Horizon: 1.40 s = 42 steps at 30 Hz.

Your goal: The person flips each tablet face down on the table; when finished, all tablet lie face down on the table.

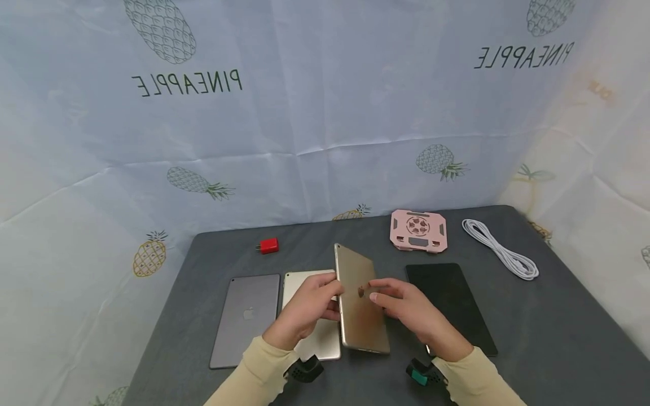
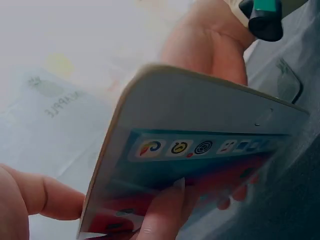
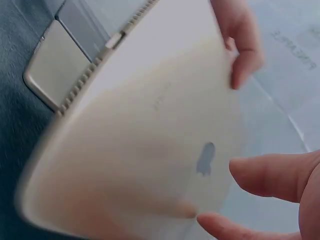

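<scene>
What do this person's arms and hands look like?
The left hand and right hand are gloveless. Pale yellow sleeves cover the arms. A black device sits at the left wrist; the right wrist's has a green patch.

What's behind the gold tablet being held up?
From the head view, the gold tablet hides its far side. The left wrist view shows a lit screen there, with app icons; fingers of the left hand cover part of it, hiding whatever is beneath.
</scene>
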Each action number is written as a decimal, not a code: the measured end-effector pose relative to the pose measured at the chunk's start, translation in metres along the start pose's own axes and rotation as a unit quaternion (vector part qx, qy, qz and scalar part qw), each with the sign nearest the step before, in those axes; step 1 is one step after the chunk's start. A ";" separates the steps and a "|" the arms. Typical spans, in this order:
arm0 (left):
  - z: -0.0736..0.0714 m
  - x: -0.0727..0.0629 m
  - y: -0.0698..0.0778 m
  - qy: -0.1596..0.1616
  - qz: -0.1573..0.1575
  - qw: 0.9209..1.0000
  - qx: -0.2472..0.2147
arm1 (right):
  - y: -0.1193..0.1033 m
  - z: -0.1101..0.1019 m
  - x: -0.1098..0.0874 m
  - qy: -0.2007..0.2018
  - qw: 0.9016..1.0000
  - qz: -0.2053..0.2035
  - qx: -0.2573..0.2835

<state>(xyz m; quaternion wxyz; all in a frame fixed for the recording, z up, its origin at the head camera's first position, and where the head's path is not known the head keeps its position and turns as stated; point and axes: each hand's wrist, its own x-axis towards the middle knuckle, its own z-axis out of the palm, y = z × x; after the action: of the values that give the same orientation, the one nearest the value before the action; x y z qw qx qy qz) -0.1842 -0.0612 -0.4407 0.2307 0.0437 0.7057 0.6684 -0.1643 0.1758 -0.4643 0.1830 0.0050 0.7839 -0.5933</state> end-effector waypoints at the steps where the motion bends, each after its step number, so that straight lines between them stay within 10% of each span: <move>1: 0.001 0.001 -0.001 -0.002 -0.003 1.000 -0.003 | 0.000 -0.004 -0.001 -0.002 1.000 0.001 0.008; 16: 0.018 0.011 -0.027 0.043 0.008 0.992 0.118 | 0.005 -0.023 0.000 0.034 0.998 0.042 -0.009; 25: 0.022 0.006 -0.027 0.065 0.044 0.946 0.313 | 0.004 -0.023 -0.002 0.057 0.996 0.054 -0.033; 36: 0.032 -0.001 -0.024 0.056 0.034 0.956 0.284 | 0.004 -0.019 -0.005 0.065 0.994 0.058 -0.065; 42: 0.040 -0.008 -0.022 0.058 0.032 0.949 0.308 | 0.005 -0.016 -0.008 0.065 0.990 0.045 -0.113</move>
<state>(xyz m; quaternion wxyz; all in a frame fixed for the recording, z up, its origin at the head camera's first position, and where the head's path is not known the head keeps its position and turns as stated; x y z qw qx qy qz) -0.1561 -0.0291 -0.4600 0.1434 0.0968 0.8874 0.4274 -0.1600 0.1940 -0.4627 0.1572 0.0584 0.8552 -0.4904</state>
